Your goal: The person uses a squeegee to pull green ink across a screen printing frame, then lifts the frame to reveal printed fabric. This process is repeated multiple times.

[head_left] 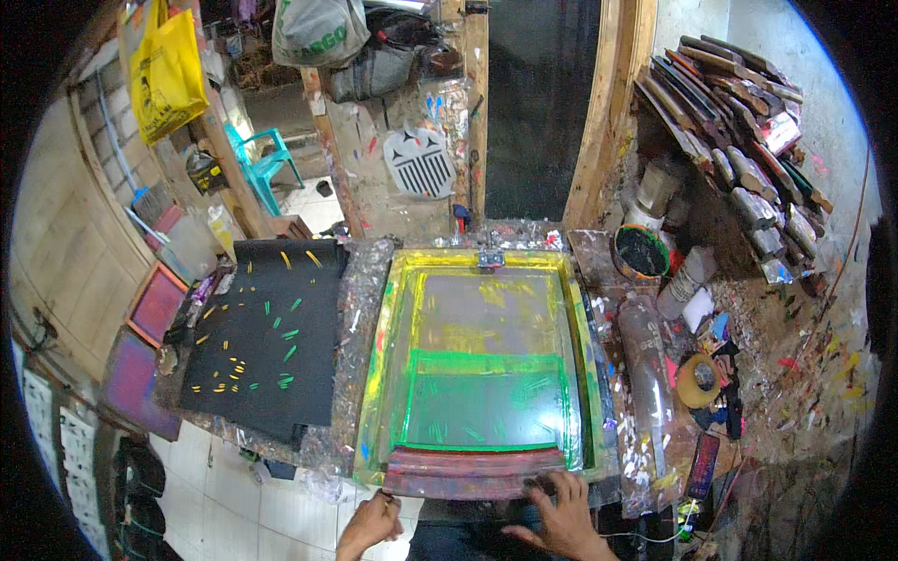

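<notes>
A screen-printing frame (pixel 373 411) lies before me, its mesh smeared yellow in the far half and wet green in the near half. Across its near edge rests a squeegee (pixel 468 472) with a reddish, ink-stained wooden handle. Just below the squeegee's left end is my left hand (pixel 376 519), fingers curled closed; what they hold, if anything, is hidden. My right hand (pixel 566 514) is at the squeegee's right end, fingers apart, the fingertips at or just beside the handle. Dark fabric (pixel 454 531) shows between the hands. A metal hinge clamp (pixel 490 258) sits at the frame's far edge.
Left of the frame lies a black cloth (pixel 271 346) with small green and orange printed marks. To the right are an ink tub (pixel 642 252), a clear bottle (pixel 644 365), a tape roll (pixel 698 381) and a phone (pixel 702 465). Many squeegees (pixel 739 131) hang on the right wall.
</notes>
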Demonstrator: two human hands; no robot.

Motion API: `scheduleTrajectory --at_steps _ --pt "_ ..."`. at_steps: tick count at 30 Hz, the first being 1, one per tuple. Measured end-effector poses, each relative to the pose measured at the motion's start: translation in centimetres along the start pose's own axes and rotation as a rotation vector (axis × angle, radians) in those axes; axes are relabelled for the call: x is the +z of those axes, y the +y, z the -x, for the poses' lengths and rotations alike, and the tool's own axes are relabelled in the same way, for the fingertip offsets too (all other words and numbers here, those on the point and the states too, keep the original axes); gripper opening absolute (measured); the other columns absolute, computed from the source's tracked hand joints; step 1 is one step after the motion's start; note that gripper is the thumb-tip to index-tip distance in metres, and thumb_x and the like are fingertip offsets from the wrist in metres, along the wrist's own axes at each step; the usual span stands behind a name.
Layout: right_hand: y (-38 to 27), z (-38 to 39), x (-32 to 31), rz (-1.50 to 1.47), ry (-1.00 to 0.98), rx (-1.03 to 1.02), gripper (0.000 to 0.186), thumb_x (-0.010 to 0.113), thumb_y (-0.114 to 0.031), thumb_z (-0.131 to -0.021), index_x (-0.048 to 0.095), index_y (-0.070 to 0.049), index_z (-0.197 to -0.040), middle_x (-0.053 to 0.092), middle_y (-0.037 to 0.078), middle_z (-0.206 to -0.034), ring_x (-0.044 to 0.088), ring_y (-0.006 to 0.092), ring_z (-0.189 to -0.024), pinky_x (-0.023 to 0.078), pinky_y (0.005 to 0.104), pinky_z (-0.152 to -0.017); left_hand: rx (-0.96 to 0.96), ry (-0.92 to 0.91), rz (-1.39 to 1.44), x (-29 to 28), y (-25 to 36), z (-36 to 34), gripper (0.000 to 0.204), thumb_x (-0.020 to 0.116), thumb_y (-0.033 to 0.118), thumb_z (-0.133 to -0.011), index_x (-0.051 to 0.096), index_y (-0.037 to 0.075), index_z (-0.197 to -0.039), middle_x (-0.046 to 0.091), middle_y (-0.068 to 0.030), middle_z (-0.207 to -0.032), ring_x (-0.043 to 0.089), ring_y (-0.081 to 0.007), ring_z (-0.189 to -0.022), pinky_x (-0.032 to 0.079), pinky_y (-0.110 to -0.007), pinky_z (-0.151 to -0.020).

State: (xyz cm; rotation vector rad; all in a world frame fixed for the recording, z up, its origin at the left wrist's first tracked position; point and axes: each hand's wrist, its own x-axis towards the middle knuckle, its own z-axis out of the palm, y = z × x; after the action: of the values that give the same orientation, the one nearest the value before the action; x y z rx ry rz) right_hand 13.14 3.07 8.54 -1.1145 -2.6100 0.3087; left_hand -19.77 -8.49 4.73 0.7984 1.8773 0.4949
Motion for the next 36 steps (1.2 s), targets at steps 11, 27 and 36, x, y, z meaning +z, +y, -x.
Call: scheduleTrajectory --at_steps 11,27,36 --pt "8.0 -10.7 -1.2 0.098 -0.093 -0.136 0.033 0.079 -0.032 -0.086 0.062 -0.007 -0.098 0.069 0.015 -0.084 0.069 0.0384 -0.075 0.053 0.0490 -0.064 0.737 0.153 -0.691 -6.5 11.0 -6.4 0.040 0.079 0.029 -0.087 0.061 0.000 -0.108 0.072 -0.0208 -0.098 0.070 -0.0408 -0.099 0.054 -0.049 -0.081" --pt "13.0 -14.5 3.5 0.279 0.258 -0.229 0.027 0.072 -0.018 -0.078 0.064 -0.008 -0.102 0.060 0.010 -0.090 0.061 0.0297 -0.085 0.049 0.0434 -0.074 0.985 0.554 -0.843 -4.2 11.6 -14.0 0.050 0.090 0.017 -0.066 0.062 0.007 -0.106 0.063 -0.0140 -0.112 0.061 -0.0358 -0.113 0.050 -0.051 -0.100" --pt "15.3 -19.4 0.8 0.142 0.044 -0.143 0.026 0.068 -0.015 -0.085 0.057 -0.008 -0.107 0.063 0.014 -0.087 0.068 0.0378 -0.083 0.052 0.0500 -0.067 1.064 0.521 -0.713 -7.0 16.5 -17.6 0.047 0.090 0.021 -0.069 0.060 0.005 -0.100 0.064 -0.0148 -0.094 0.065 -0.0356 -0.092 0.054 -0.047 -0.078"
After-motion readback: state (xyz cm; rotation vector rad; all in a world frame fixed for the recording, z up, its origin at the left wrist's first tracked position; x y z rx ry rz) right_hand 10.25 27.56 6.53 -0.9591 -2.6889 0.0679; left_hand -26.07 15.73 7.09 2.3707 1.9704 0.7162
